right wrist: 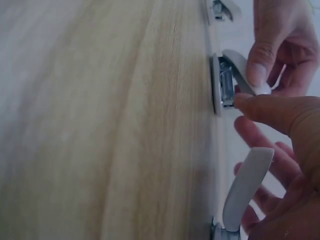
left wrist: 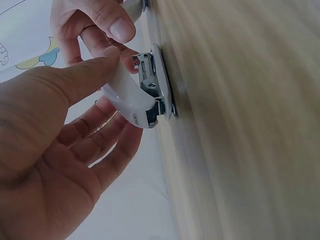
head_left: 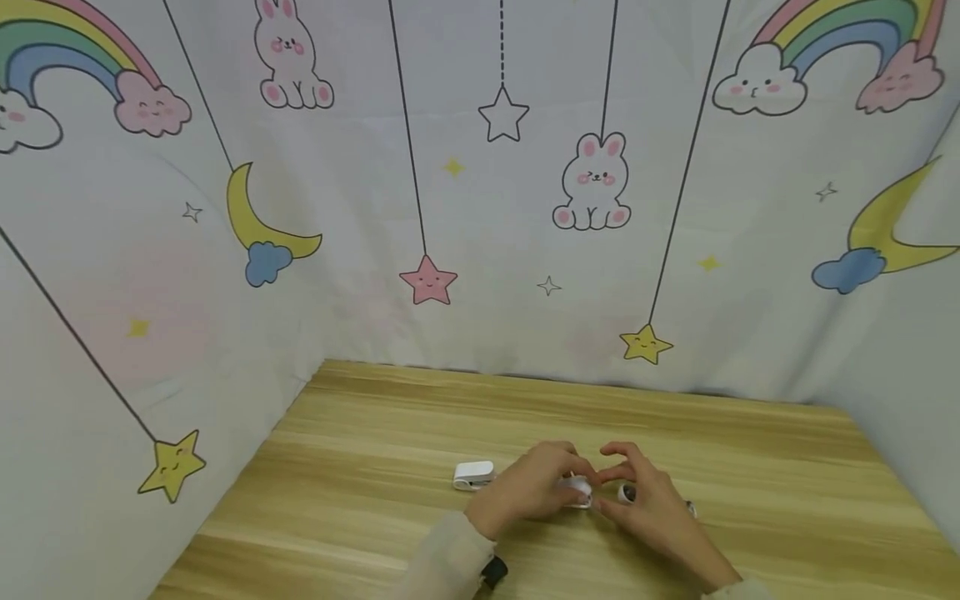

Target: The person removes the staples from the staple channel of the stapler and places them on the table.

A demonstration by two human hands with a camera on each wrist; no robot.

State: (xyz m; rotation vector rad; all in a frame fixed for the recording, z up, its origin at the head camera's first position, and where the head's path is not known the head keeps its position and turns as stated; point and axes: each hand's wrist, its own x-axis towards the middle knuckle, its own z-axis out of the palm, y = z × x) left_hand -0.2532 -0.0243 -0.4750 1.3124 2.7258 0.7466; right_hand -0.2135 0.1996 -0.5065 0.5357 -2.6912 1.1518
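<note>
Three white mini staplers are on the wood-grain table (head_left: 315, 533), and the middle stapler (left wrist: 137, 97) stands on its base between the two hands of the person. Its lid is lifted at an angle, so that the metal magazine (left wrist: 149, 77) shows above the white base (left wrist: 162, 82). Small dark letters are near the hinge end of the lid, too tiny for reading.

The left hand (head_left: 528, 479) pinches this lid between the thumb and the fingers; its other fingers are spread, slightly bent, behind the lid. The right hand (head_left: 648, 500) has its thumb and forefinger apart, with the fingers loosely curved. Its thumb tip is at the free end of the magazine, but from these angles one cannot tell surely if it touches the metal.

The left stapler (head_left: 474, 475) lies on the table just beside the left wrist. The right stapler (right wrist: 249, 187) is partly hidden by the right hand, and its white lid is raised steeply.

The person wears light sleeves (head_left: 450, 554) and a black band (head_left: 494, 572) at the left wrist. Behind the table hangs a white cloth (head_left: 517, 208) printed with rabbits, stars, moons and rainbows.
</note>
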